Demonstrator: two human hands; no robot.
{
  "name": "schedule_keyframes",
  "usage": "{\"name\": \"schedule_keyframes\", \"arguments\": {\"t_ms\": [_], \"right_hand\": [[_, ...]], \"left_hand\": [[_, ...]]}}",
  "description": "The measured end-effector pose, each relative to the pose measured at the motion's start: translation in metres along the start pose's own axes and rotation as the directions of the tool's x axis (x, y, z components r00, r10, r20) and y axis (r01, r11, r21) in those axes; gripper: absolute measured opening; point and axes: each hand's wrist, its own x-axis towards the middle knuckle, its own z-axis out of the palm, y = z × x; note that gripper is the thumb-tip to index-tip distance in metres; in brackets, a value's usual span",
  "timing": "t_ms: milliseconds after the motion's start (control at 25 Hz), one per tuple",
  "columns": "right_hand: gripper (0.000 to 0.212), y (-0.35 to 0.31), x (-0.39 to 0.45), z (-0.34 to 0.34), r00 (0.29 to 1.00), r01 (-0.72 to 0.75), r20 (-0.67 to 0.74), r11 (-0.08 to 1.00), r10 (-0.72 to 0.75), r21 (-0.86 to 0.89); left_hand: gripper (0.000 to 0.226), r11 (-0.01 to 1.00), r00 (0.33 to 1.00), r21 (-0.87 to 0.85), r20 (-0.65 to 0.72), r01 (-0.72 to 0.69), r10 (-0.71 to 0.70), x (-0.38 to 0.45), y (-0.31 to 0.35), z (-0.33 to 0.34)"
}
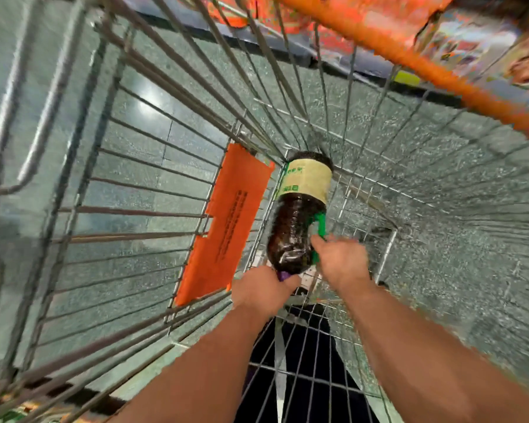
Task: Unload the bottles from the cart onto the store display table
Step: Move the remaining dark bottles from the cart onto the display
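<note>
Left hand (pixel 261 290) gripping dark bottle (pixel 298 215) cap, right hand (pixel 342 259) its green handle; could snag cart (pixel 153 166) wires.

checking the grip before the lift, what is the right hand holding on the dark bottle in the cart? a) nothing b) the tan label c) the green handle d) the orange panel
c, the right hand curls round the green plastic handle on the dark brown plastic bottle.

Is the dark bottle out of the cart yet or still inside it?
Still inside. The dark bottle lies on its side, wire cart walls around it, left hand at its cap end, right hand gripping its green handle.
</note>
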Motion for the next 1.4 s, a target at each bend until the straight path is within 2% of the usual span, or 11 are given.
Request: {"name": "schedule_keyframes", "arguments": {"t_ms": [120, 200, 280, 400, 480, 560, 760, 920, 1040, 1160, 1400], "right_hand": [[0.015, -0.008, -0.02, -0.043, 0.986, -0.018, -0.16, 0.995, 0.034, 0.1], [0.017, -0.012, -0.034, -0.077, 0.968, -0.014, -0.248, 0.997, 0.034, 0.08], [0.009, -0.021, -0.056, -0.109, 0.962, -0.098, -0.241, 0.987, 0.126, 0.124], [0.016, -0.036, -0.1, -0.138, 0.924, -0.195, -0.273, 0.943, 0.269, 0.268], [0.017, -0.047, -0.143, -0.161, 0.885, -0.24, -0.314, 0.914, 0.345, 0.328], [0.019, -0.056, -0.185, -0.191, 0.847, -0.244, -0.375, 0.901, 0.378, 0.358], [0.016, -0.081, -0.283, -0.278, 0.712, -0.093, -0.645, 0.947, 0.278, 0.306], [0.012, -0.1, -0.362, -0.319, 0.597, 0.067, -0.784, 0.963, 0.171, 0.262], [0.016, -0.114, -0.398, -0.335, 0.556, 0.252, -0.829, 0.938, 0.062, 0.239], [0.008, -0.139, -0.419, -0.342, 0.525, 0.407, -0.842, 0.905, -0.121, 0.124], [0.023, -0.229, -0.452, -0.326, 0.377, 0.602, -0.759, 0.763, -0.531, -0.236]], "left_hand": [[0.058, 0.997, 0.998, -0.067, -0.052, -0.043, 0.039, -0.025, 0.013, -0.041], [0.059, 0.989, 0.995, -0.129, -0.087, -0.065, 0.054, -0.042, 0.026, -0.087], [0.058, 0.99, 0.99, -0.069, -0.078, -0.126, 0.121, -0.062, 0.037, -0.139], [0.06, 0.957, 0.955, 0.136, -0.121, -0.255, 0.272, -0.108, 0.048, -0.196], [0.056, 0.912, 0.904, 0.247, -0.198, -0.328, 0.379, -0.157, 0.049, -0.221], [0.057, 0.863, 0.82, 0.303, -0.299, -0.403, 0.488, -0.212, 0.048, -0.246], [0.071, 0.796, 0.6, 0.403, -0.523, -0.452, 0.605, -0.336, 0.026, -0.306], [0.074, 0.824, 0.297, 0.477, -0.775, -0.305, 0.558, -0.432, 0.007, -0.307], [0.071, 0.859, 0.078, 0.457, -0.871, -0.232, 0.485, -0.485, -0.012, -0.298], [0.07, 0.938, 0.003, 0.311, -0.949, -0.153, 0.315, -0.519, -0.048, -0.278], [0.066, 1.0, -0.061, 0.021, -0.998, 0.001, 0.021, -0.574, -0.138, -0.237]]}}
